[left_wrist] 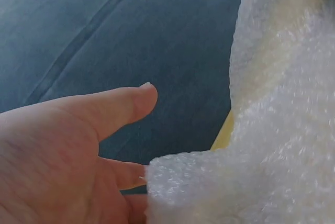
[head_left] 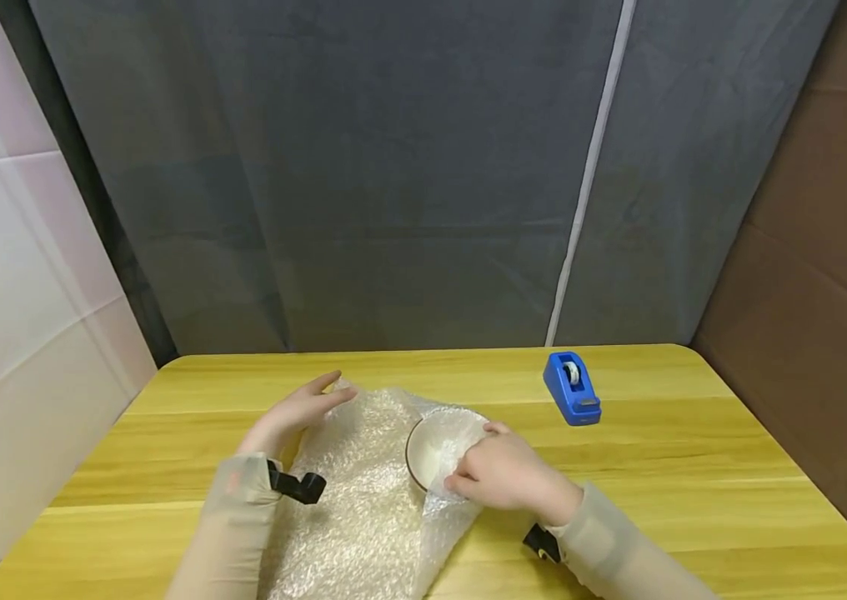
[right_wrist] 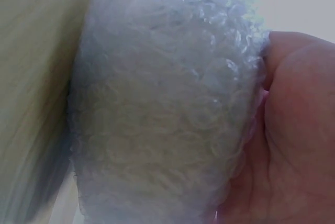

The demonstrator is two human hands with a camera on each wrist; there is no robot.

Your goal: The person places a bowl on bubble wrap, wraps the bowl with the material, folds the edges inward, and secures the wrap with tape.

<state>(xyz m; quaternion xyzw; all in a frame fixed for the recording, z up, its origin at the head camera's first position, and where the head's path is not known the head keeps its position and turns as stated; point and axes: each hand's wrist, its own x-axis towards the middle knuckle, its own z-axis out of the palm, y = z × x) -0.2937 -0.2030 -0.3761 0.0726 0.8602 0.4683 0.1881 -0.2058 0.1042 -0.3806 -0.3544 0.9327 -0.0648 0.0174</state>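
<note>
A white cup (head_left: 423,454) with a thin dark rim stands on a sheet of bubble wrap (head_left: 356,508), its mouth facing up. Part of the sheet is folded over the cup's right side and mouth. My right hand (head_left: 506,471) grips this fold at the rim, fingers bent over the edge. From the right wrist, the wrapped side (right_wrist: 162,114) of the cup fills the middle, with the palm beside it. My left hand (head_left: 299,417) is by the sheet's far left corner, thumb extended. In the left wrist view, a flap of wrap hides its fingertips.
A blue tape dispenser (head_left: 572,390) with a roll of tape sits toward the back right of the wooden table (head_left: 656,483). Behind the table hangs a dark grey curtain (head_left: 393,183). A white panel (head_left: 26,217) stands at the left and a brown one (head_left: 829,250) at the right.
</note>
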